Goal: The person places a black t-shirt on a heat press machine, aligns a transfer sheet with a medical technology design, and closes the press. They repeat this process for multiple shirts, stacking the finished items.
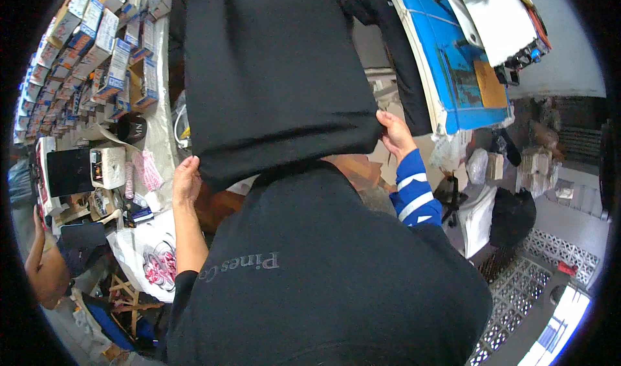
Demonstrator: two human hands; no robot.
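A wide piece of black cloth (278, 62) stretches out in front of me, its near edge folded or sagging into a soft roll. My left hand (186, 177) pinches the near left corner between thumb and fingers. At the near right corner, my right hand (396, 134) grips the cloth the same way, thumb on top. The edge between both hands is held up and slightly taut, a little higher on the right. What lies directly under the cloth is hidden.
Many small boxes (116, 68) crowd a table at the left, near a dark cup (131, 127) and a white printed bag (145, 259). A blue-topped table (446, 75) stands at the right, with dark cloth (404, 62) along its side. Another person's arm (40, 249) shows far left.
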